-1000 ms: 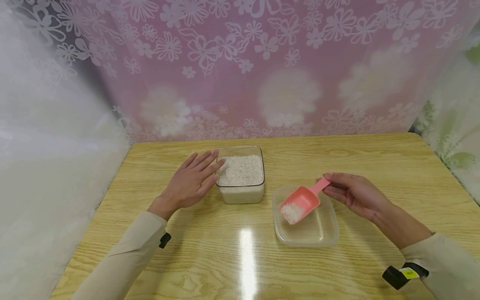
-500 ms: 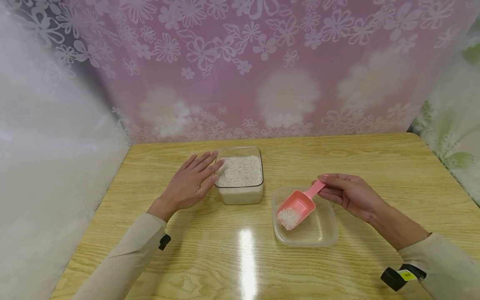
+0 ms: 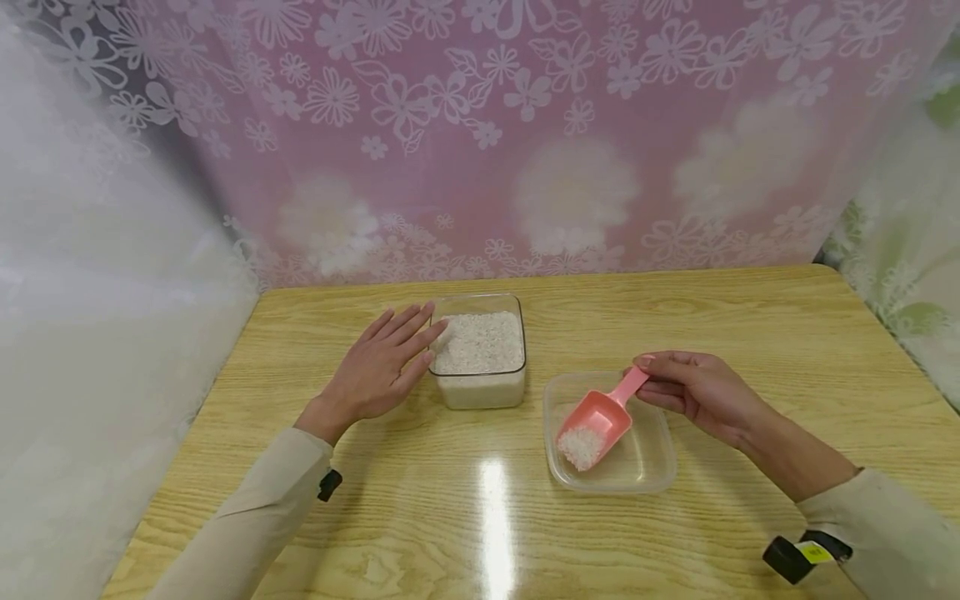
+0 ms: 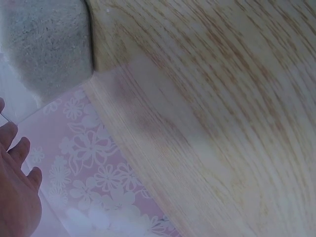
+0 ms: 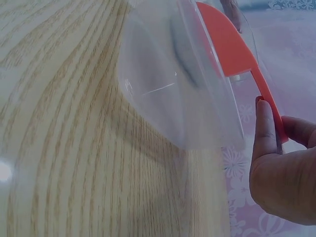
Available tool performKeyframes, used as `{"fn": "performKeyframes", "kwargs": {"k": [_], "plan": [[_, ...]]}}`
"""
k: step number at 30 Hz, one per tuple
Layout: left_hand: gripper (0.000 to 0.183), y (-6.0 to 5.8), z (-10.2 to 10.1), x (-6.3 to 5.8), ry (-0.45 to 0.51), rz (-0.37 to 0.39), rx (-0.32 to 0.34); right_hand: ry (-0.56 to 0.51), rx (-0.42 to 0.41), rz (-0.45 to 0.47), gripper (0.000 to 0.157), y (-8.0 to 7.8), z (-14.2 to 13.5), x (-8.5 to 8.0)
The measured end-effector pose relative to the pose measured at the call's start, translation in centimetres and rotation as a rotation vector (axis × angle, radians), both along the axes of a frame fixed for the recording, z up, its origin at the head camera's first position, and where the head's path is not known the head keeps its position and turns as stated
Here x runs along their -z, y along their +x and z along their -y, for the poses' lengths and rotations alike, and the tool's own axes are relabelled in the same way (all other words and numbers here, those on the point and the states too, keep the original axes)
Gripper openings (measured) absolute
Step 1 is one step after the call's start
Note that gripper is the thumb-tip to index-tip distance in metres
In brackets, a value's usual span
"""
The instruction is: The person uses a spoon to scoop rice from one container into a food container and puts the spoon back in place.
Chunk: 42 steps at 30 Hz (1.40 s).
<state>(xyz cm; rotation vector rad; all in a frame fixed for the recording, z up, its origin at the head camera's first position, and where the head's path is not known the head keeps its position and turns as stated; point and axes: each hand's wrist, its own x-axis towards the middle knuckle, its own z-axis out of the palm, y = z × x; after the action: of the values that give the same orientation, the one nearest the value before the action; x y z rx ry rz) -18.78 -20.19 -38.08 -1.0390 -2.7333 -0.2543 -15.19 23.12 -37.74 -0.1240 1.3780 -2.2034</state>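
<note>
My right hand (image 3: 693,392) pinches the handle of a pink scoop (image 3: 609,415) between thumb and fingers. White rice (image 3: 581,447) lies at the scoop's front lip, which tilts down over a clear plastic container (image 3: 660,467). In the right wrist view the scoop (image 5: 228,44) dips past the container's rim (image 5: 222,84). Fingers spread and straight, my left hand (image 3: 378,367) rests against the left rim of a square glass container (image 3: 483,390) filled with rice. The left wrist view shows part of this hand (image 4: 17,182) and the rice-filled container (image 4: 47,49).
Both containers stand on a wood-grain table (image 3: 420,500), the glass one farther back and to the left. A pink floral curtain (image 3: 465,167) hangs behind the table's far edge. Pale sheeting (image 3: 112,333) hangs at the left side.
The scoop has moved slightly toward me and left, its lip lower over the plastic container, with rice gathered at the lip. The left hand stays at the glass container.
</note>
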Motion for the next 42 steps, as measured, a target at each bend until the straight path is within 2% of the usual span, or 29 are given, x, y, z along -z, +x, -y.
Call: {"fn": "performKeyframes", "kwargs": {"k": [17, 28, 42], "plan": [[0.052, 0.10, -0.04, 0.07, 0.003, 0.008, -0.013, 0.129, 0.013, -0.022, 0.016, 0.17, 0.82, -0.18], [0.051, 0.13, -0.06, 0.10, 0.011, 0.014, -0.014, 0.152, 0.013, -0.029, 0.019, 0.18, 0.88, -0.35], [0.051, 0.25, -0.15, -0.10, 0.013, 0.028, -0.018, 0.143, 0.025, -0.026, 0.015, 0.02, 0.71, -0.31]]}}
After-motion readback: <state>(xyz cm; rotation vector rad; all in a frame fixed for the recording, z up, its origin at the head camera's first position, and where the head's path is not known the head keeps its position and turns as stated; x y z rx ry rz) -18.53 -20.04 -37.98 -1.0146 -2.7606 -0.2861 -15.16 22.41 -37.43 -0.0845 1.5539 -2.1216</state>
